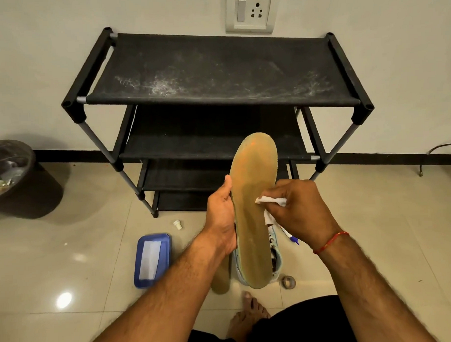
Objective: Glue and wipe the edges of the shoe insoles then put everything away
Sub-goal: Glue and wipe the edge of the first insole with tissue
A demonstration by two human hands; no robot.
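Your left hand (221,217) clamped the upright insole (254,175), thumb laid along its edge. Your right hand (300,211) pinched a white wipe (272,201) in curled fingers, the insole's opposite edge against those fingertips.

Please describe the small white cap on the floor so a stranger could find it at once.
Find the black rack against the wall. Just before its front left foot, on the tiles, lies the cap, beyond the blue box. It is the only tiny white plastic piece there, touching nothing.
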